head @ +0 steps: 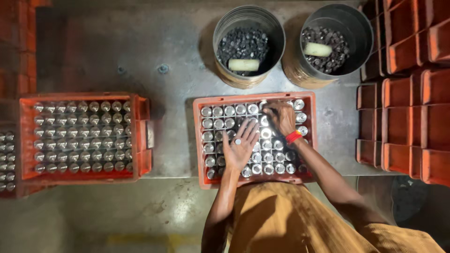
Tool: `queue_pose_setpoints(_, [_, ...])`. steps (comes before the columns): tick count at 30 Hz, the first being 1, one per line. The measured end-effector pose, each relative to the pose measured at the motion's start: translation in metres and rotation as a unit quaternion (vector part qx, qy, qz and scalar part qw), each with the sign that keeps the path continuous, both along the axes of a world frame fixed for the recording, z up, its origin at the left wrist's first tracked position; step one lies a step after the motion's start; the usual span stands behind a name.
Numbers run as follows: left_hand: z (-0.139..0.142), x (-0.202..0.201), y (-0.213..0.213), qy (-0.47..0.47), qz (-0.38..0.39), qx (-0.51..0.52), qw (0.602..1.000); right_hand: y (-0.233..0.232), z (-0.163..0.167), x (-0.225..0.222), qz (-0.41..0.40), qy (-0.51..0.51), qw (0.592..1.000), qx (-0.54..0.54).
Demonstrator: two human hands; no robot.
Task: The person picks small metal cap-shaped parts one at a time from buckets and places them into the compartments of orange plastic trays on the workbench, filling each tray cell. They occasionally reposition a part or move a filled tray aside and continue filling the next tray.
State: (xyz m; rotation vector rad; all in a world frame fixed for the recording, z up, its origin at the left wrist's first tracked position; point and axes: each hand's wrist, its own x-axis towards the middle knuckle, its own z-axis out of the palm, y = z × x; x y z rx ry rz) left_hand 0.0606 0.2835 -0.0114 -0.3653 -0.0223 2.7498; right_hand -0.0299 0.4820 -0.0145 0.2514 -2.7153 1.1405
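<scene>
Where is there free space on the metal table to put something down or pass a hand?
Bare table lies between the left crate and the middle crate, and continues up to the left of the two buckets. It is crowded at the right: stacked red crates stand close to the middle crate, where the left hand and right hand rest on the bottles.

Bare forearms, a red wristband [293, 137] and mustard-brown clothing [290, 220].
</scene>
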Motion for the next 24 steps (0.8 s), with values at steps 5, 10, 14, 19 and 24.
queue_pose_setpoints(5, [0.006,0.0,0.002,-0.011,-0.009,-0.027,1.0,-0.007,0.008,-0.016,-0.067,-0.109,0.99,0.059])
queue_pose_setpoints(10, [-0.011,-0.001,0.011,-0.004,-0.022,-0.072,0.997,-0.011,0.031,0.008,-0.079,-0.01,0.995,-0.054])
queue_pose_setpoints(14, [-0.033,0.006,0.032,-0.083,-0.025,-0.135,0.987,-0.016,0.041,0.065,0.119,-0.119,0.964,-0.206])
queue_pose_setpoints(19, [-0.042,0.022,0.051,0.026,-0.072,-0.23,0.97,-0.006,0.031,0.105,0.067,-0.072,0.986,-0.133])
queue_pose_setpoints(24, [-0.026,0.021,0.039,0.102,-0.088,-0.549,0.825,0.031,0.011,0.102,-0.117,-0.155,0.933,-0.303])
